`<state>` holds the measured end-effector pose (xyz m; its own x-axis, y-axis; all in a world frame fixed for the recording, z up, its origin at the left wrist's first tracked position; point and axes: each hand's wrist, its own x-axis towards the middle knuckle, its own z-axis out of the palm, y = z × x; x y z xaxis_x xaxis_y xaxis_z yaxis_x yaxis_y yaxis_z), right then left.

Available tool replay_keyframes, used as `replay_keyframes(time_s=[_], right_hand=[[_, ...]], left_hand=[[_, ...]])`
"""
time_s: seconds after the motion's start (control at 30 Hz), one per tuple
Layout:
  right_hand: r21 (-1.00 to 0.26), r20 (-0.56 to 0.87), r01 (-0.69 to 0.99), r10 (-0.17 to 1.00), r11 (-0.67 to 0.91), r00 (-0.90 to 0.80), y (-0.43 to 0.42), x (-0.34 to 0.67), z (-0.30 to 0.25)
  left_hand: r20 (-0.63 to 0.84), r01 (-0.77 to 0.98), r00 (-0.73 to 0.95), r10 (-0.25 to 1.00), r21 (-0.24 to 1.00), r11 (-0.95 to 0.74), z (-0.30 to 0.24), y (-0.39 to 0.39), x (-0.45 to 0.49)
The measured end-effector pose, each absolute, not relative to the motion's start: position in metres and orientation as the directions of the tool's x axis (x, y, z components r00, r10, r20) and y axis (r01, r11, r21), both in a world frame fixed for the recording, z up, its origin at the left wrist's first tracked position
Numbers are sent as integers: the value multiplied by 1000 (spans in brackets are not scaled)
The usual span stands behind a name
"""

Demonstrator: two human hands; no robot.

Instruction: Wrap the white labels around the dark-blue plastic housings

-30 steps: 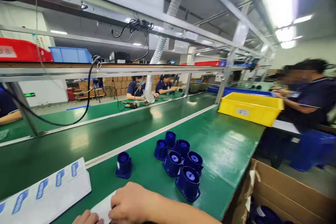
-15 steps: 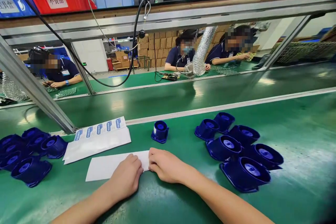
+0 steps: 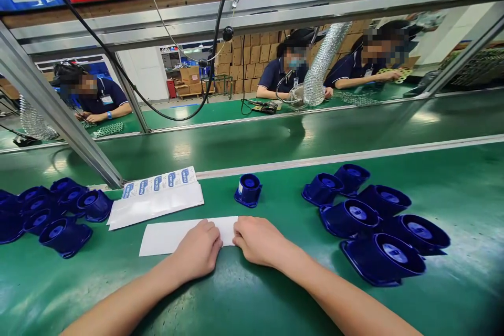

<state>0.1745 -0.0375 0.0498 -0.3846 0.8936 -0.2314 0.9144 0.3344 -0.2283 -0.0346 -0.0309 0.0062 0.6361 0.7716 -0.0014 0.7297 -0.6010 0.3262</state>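
A blank white paper strip [image 3: 163, 236] lies on the green work surface in front of me. My left hand [image 3: 200, 247] is closed over the middle of the strip, its fingers curled down on it. My right hand [image 3: 260, 240] pinches the strip's right end, its thumb and fingertips partly hidden. A short gap of white paper shows between the two hands. Just beyond them stands one blue plastic horn-shaped housing [image 3: 249, 189] with a white label on its side. Behind the strip, to the left, lie sheets of blue-and-white printed labels [image 3: 157, 205].
Several blue housings [image 3: 356, 212] stand grouped at the right, and more blue housings [image 3: 65, 233] at the left. A slanted metal post [image 3: 74, 121] rises at the left. A black cable [image 3: 157, 111] hangs ahead. Co-workers [image 3: 283, 73] sit across the green belt.
The camera view has shifted, so the scene sits a little more to the right and higher. Both hands keep about the same place on the paper strip.
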Motion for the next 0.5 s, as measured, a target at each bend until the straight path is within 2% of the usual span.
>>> replay_keyframes(time_s=[0.3,0.5], right_hand=[[-336,-177,857,868,390,-465,-34,197,51],[-385,-115,775,808,501,-578,-38,197,49]], left_hand=[[19,721,634,773,349,-599,8,-29,-36],[10,722,628,778,366,-587,7,-31,-35]])
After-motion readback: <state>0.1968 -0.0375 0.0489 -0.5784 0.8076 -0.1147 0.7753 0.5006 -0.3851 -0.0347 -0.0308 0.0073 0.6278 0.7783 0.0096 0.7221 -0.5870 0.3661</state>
